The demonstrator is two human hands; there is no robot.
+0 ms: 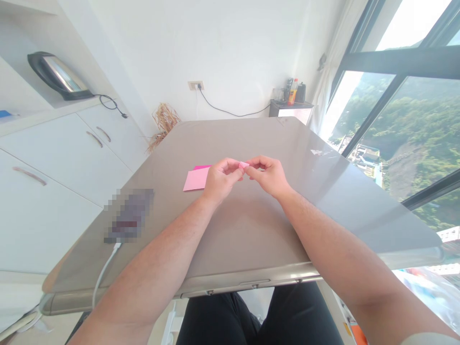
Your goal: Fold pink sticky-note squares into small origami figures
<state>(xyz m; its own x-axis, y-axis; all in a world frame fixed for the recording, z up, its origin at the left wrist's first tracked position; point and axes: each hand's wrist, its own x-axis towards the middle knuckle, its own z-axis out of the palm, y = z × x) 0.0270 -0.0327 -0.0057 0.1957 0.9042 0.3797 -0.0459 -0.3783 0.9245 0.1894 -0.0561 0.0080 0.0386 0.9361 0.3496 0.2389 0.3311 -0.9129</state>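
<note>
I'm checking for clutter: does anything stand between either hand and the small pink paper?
Nothing visible does: the left hand and right hand both pinch the small pink paper directly. The pale pink sheet, partly hidden by the left hand, lies aside on the table.

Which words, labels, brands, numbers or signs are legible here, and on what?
No text can be read.
Orange bottle: any print is too small and blurred.
Dark object on the table: pixelated, nothing legible.
Kettle: no legible marking.
Pink sheets: no writing visible.
Small pink paper between left hand and right hand: no writing visible.
</note>
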